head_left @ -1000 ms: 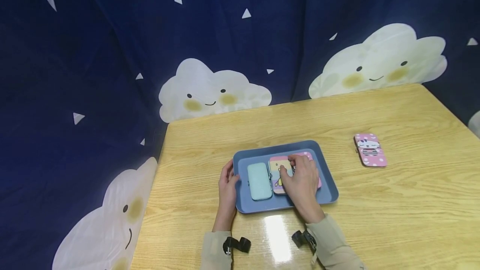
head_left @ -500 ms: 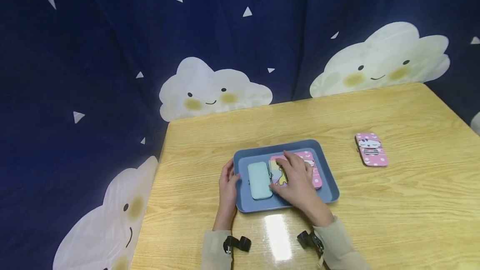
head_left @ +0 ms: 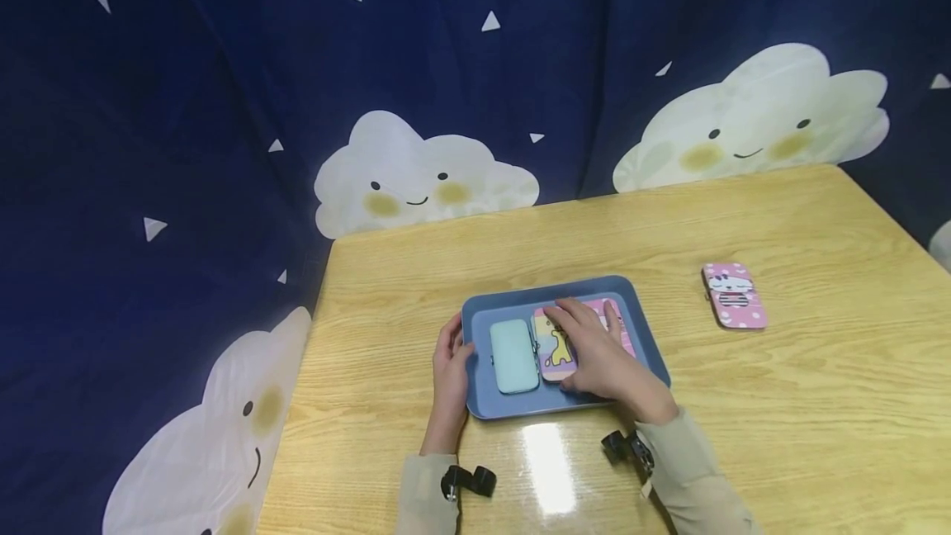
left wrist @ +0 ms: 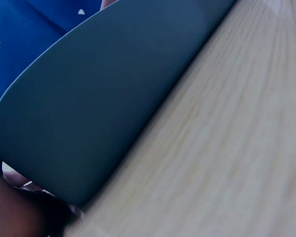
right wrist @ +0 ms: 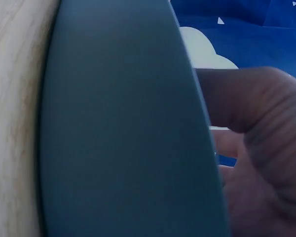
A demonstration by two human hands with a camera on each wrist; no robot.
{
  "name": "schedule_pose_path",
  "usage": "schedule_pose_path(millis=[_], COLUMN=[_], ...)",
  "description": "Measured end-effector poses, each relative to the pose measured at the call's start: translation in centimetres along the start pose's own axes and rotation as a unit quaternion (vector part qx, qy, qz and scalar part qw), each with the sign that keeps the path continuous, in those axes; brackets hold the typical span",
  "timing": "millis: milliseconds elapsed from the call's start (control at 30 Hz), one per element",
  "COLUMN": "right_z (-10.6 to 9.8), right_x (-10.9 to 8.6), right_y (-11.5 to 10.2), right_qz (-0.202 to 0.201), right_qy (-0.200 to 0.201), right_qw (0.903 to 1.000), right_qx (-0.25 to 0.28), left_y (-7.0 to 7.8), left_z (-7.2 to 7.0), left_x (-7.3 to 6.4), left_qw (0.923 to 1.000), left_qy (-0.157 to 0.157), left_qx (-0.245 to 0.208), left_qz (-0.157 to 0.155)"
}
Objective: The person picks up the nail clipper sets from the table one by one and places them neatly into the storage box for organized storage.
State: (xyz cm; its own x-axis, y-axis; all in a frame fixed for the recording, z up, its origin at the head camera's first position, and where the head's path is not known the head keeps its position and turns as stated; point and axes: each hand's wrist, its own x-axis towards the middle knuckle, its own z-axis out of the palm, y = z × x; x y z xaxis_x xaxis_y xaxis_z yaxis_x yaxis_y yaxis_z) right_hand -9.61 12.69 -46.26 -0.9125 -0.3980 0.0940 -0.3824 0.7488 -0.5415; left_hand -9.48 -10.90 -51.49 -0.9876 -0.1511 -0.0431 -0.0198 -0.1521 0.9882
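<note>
My left hand [head_left: 449,374] grips the left wall of a blue tray [head_left: 505,411], thumb over the rim and fingers outside. Inside the tray, a mint-green clasp case [head_left: 514,356] lies flat near that thumb. To its right is a giraffe-print clasp case [head_left: 557,351], with a pale edge showing beneath its left side. My right hand [head_left: 605,357] spans this case, fingertips at its far edge and thumb at its near edge. Partly covered by the hand, a pink clasp case [head_left: 624,337] lies at the tray's right. The tray wall hides the cases in both wrist views.
Outside the tray, a pink cat-print clasp case [head_left: 734,295] lies on the wooden table [head_left: 817,403] to the right. A dark blue curtain [head_left: 461,48] with clouds hangs behind the table and along its left side.
My right hand has shifted over the giraffe-print case, its thumb going from the case's top to its near edge. The wrist swung right. The left hand and tray stay put.
</note>
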Motion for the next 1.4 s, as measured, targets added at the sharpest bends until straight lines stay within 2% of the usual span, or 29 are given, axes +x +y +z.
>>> schedule_pose_path(millis=[533,667,767,967,1200,1300,1400], right_z=[0.0,-0.7,-1.7,-3.3,-4.0,-4.3,-4.6], right_x=[0.1,-0.1,-0.2,-0.5,-1.0,-1.3,-1.6], right_y=[0.1,0.2,0.6,2.3,4.1,4.8,5.7], right_qz=[-0.009,-0.016,-0.029,-0.038,-0.017,-0.008,0.003], right_qy=[-0.001,-0.001,0.015,0.062,0.141,0.208,0.300], right_qw=[0.9996,0.9992,0.9978,0.9935,0.9838,0.9716,0.9483], right_qx=[0.025,0.037,0.057,0.088,0.109,0.113,0.104], left_y=[-0.3,-0.3,-0.3,-0.2,-0.2,-0.3,-0.3], left_z=[-0.1,0.0,0.0,-0.1,-0.1,-0.1,-0.1], left_x=[0.2,0.2,0.1,-0.1,-0.1,0.0,0.0], left_qw=[1.0000,1.0000,0.9999,1.0000,1.0000,1.0000,1.0000], left_qy=[-0.002,-0.004,-0.003,-0.003,-0.007,-0.008,-0.006], left_qx=[-0.002,0.003,0.005,0.004,0.000,0.000,0.001], left_qz=[-0.004,-0.007,-0.009,-0.007,-0.003,-0.002,-0.004])
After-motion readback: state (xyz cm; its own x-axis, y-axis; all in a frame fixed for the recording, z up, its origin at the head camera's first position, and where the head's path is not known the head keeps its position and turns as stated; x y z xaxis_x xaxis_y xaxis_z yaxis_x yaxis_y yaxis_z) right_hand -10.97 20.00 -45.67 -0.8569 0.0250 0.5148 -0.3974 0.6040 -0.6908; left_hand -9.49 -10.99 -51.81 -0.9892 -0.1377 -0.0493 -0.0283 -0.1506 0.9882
